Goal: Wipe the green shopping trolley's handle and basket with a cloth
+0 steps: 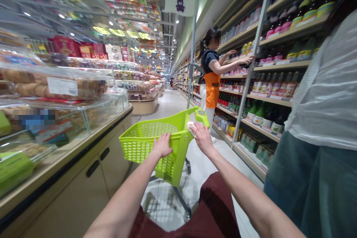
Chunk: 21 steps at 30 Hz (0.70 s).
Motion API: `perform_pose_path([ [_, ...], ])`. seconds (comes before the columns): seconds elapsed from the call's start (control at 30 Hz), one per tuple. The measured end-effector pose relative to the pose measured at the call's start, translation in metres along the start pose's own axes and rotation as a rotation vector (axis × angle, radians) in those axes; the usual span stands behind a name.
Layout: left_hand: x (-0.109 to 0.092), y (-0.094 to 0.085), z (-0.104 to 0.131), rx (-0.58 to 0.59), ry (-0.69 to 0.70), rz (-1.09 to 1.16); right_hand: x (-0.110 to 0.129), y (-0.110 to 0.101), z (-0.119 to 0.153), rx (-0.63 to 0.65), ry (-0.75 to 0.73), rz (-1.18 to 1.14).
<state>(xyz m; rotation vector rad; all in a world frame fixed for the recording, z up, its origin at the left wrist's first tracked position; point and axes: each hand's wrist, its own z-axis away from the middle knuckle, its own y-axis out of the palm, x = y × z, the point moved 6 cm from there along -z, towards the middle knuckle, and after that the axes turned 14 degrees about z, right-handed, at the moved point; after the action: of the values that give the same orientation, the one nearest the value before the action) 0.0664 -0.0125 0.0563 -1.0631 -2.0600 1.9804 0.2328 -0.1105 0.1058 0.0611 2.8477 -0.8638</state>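
Observation:
A lime green shopping cart (pixel 172 158) with a perforated basket stands in the aisle in front of me. My left hand (pixel 163 145) rests on the near rim of the basket, its fingers spread and holding nothing. At the handle end, on the right, my right hand (pixel 201 137) presses a crumpled white cloth or tissue (pixel 190 128) against the cart, just below the green handle (pixel 202 115). The basket's inside is partly hidden by its near wall. A grey pole with a white bear flag (pixel 180 3) rises behind the handle.
On the left runs a display counter (pixel 83 171) with packaged baked goods. Bottle shelves (pixel 269 100) line the right side. A person in an orange apron (pixel 212 89) reaches to a shelf beyond the cart; another person in a white top (pixel 323 93) stands close on my right.

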Motion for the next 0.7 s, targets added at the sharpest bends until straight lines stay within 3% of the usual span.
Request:
perform_pose_path([
  [0.2, -0.023, 0.004, 0.008, -0.008, 0.066, -0.036, -0.037, 0.002, 0.002, 0.021, 0.009, -0.035],
  [0.4, 0.003, 0.019, 0.019, -0.019, 0.002, -0.083, -0.064, 0.005, 0.002, 0.028, 0.189, 0.026],
  [0.5, 0.008, 0.025, 0.023, -0.012, 0.038, -0.098, -0.036, 0.019, 0.001, 0.115, 0.186, 0.064],
  [0.63, 0.011, 0.027, 0.026, 0.000, 0.013, -0.094, 0.039, 0.048, -0.001, 0.315, -0.064, -0.008],
  [0.7, 0.020, 0.025, 0.030, -0.010, -0.012, -0.107, 0.057, 0.055, -0.001, 0.368, -0.146, -0.018],
])
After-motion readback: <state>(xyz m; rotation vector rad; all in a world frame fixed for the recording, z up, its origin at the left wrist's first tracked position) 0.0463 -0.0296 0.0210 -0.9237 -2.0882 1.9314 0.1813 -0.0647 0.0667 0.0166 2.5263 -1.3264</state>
